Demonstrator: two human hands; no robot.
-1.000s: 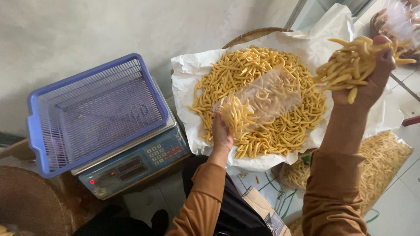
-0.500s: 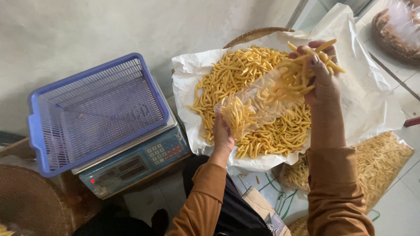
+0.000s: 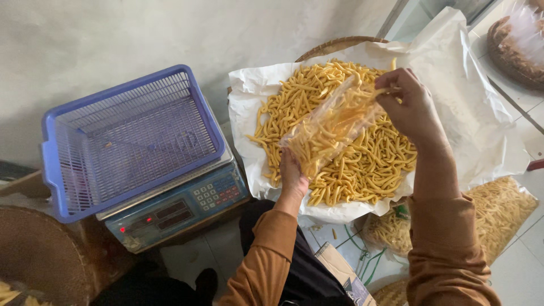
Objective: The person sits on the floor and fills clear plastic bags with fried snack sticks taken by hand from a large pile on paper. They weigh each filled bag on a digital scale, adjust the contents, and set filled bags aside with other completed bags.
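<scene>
Left hand [image 3: 293, 177] gripping clear plastic bag [image 3: 331, 126] from below, over heap of yellow snack sticks [image 3: 362, 164]; right hand [image 3: 409, 105] pinching sticks at bag mouth (mouth best kept wide, tilted upward).

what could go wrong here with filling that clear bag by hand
The clear plastic bag lies tilted over the pile of yellow snack sticks, held low by the left hand, so its mouth may sag and spill. The right hand is at the mouth with a few sticks; some could miss and drop back. The white paper liner overhangs the woven tray's edge, so stray sticks might slide to the floor.
</scene>
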